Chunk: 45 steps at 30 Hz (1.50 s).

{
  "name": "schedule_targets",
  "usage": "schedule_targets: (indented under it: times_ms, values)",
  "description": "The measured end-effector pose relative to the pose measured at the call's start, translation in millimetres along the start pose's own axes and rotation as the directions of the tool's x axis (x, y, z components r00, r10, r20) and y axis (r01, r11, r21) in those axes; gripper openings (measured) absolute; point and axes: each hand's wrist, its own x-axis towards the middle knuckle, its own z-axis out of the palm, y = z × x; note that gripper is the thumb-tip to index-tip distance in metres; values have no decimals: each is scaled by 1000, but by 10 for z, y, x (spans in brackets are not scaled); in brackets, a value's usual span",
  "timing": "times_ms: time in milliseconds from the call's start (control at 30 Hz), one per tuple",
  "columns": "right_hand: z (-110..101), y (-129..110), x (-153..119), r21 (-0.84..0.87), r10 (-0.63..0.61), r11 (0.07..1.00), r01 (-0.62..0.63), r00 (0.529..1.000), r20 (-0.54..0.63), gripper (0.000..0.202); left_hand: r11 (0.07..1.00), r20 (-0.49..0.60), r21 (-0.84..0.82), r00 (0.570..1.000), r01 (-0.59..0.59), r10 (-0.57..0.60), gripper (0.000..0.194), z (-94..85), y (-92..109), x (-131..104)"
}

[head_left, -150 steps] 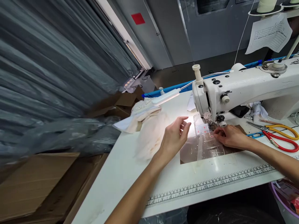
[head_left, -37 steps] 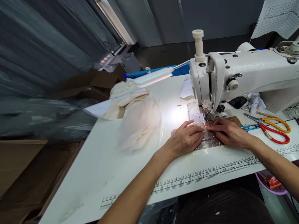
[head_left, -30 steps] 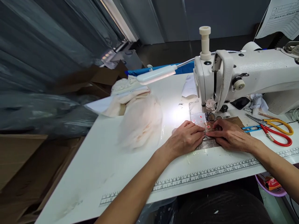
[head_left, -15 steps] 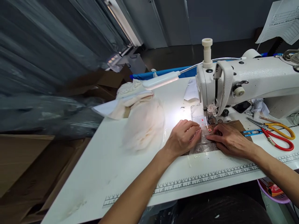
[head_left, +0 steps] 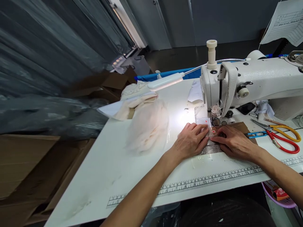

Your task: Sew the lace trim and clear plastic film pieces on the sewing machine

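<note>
A piece of thin sheer fabric [head_left: 211, 147] lies on the sewing machine's bed, just in front of the presser foot [head_left: 212, 122]. My left hand [head_left: 192, 140] grips its left side, fingers bent toward the needle area. From the right, my right hand [head_left: 233, 142] has thumb and forefinger closed at the fabric's other edge. Small red marks show near the fingertips. Some of the fabric is hidden under both hands. A brown board [head_left: 241, 127] lies flat beneath and beyond my right hand. The white sewing machine [head_left: 265, 74] stands behind.
Red and yellow-handled scissors [head_left: 276, 132] and blue thread snips [head_left: 257, 134] lie to the right. A pale, fluffy fabric pile [head_left: 148, 126] rests on the table's left part. A lamp [head_left: 165, 81] hangs over it. A printed ruler [head_left: 205, 182] runs along the front edge.
My left hand has slid right, closer to my right hand, covering more of the sheer fabric. My right hand stays almost in place. The whole view has shifted slightly.
</note>
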Motion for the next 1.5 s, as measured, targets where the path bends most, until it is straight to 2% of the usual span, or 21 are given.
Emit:
schedule_targets:
  times_ms: [167,367,467,700,900,1100,1333,1500]
  values:
    - [-12,5,9,-57,-12,998,13,1000,12,31,996,38,79,999,-29,26,31,0,9,52]
    - [-14,19,64,-143,48,989,-42,998,42,30,994,103,46,990,-97,92,33,46,-168,210]
    - [1,1,71,-153,61,987,-53,997,49,29,998,96,17,993,-68,66,35,68,-213,211]
    - [36,-38,60,-195,79,978,-73,997,20,29,1000,115,-11,993,-3,4,40,69,-168,158]
    - [74,-28,46,-203,52,978,-55,998,-20,30,998,196,-26,979,57,-51,43,22,-139,178]
    - [100,-18,43,-226,40,973,-47,999,-36,30,996,214,-37,974,78,-69,44,12,-133,171]
    - [117,1,35,-147,65,986,-75,996,-68,35,991,192,-76,977,106,-90,42,24,-130,163]
    - [110,-7,43,-130,71,988,-89,988,-135,34,996,158,2,984,85,-84,40,36,-85,166]
